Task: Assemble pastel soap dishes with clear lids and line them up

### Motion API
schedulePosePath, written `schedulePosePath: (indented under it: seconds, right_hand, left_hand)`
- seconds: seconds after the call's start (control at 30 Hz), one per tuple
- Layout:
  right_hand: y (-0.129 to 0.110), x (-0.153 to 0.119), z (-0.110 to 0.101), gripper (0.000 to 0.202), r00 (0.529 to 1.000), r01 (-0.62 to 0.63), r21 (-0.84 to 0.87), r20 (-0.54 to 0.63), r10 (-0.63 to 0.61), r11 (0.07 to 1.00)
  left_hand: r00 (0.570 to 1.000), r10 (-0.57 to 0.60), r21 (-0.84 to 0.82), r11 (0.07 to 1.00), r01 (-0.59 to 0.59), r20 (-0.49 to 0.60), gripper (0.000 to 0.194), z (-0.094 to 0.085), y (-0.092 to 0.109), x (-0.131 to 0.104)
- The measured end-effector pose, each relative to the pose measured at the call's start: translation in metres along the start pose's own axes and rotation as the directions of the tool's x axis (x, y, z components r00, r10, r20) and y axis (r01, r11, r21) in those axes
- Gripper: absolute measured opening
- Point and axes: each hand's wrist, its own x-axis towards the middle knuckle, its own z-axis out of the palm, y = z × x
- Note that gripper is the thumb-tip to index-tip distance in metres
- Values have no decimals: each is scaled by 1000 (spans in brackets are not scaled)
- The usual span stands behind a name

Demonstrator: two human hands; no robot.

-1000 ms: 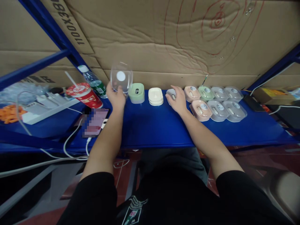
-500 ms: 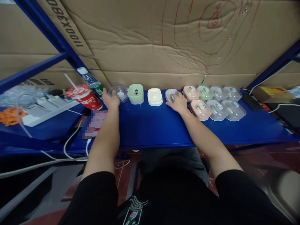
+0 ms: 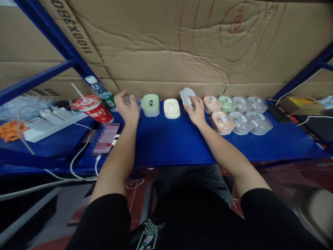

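Note:
My right hand (image 3: 195, 109) grips a grey container lid (image 3: 187, 96), tilted and raised off the blue table, thumb at its near edge and fingers over its top. My left hand (image 3: 127, 107), somewhat blurred, is at the clear plastic lids (image 3: 137, 102) with thumb and fingers apart. The hand partly hides these clear pieces, and I cannot tell whether it touches them. Between my hands stand a green container (image 3: 151, 105) with a slot in its top and a small stack of cream lids (image 3: 172, 108).
Several lidded containers in pink (image 3: 221, 123), green and grey stand in two rows on the right. To the left are a red paper cup (image 3: 92, 109) with a straw, a water bottle (image 3: 102, 93), a phone (image 3: 105, 139) and a power strip (image 3: 57, 119). Cardboard (image 3: 156, 41) backs the table.
My right hand has lifted the grey lid off the table and tilted it. My left hand has shifted right, over the clear lids.

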Motion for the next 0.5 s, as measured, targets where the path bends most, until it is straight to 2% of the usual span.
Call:
schedulePosePath:
  seconds: [0.03, 0.07, 0.1, 0.13, 0.17, 0.2, 0.27, 0.33, 0.5]
  right_hand:
    - [-1, -2, 4, 76, 1000, 30, 58, -12, -29, 998]
    - [-4, -4, 8, 79, 998, 55, 115, -21, -53, 992]
    - [-8, -8, 12, 83, 997, 72, 171, -29, -69, 983]
    - [-12, -11, 16, 86, 997, 80, 226, -32, -75, 971]
    - [-18, -16, 20, 88, 997, 79, 280, -29, -74, 957]
    - [-23, -20, 24, 89, 998, 70, 330, -20, -68, 941]
    - [-33, -28, 29, 87, 998, 52, 409, 5, -60, 911]
    - [-40, -33, 31, 86, 999, 41, 458, 11, -52, 888]
    - [-46, -35, 30, 86, 1000, 15, 508, -16, -9, 861]
  left_hand:
    - [993, 78, -40, 996, -75, 88, 21, 2, 13, -11]
    - [960, 177, -88, 983, -161, 217, 17, 5, 27, -24]
    - [896, 292, -156, 955, -253, 335, 16, 7, 43, -38]
    - [804, 409, -232, 911, -339, 432, 19, 9, 58, -52]
    - [731, 492, -299, 870, -393, 472, 24, 10, 72, -64]
    - [697, 536, -347, 843, -411, 476, 27, 10, 84, -75]
    - [665, 588, -418, 805, -422, 461, 18, 8, 101, -88]
    - [666, 602, -467, 787, -403, 440, 13, 4, 106, -91]
    - [674, 595, -562, 767, -311, 439, 17, 4, 97, -82]
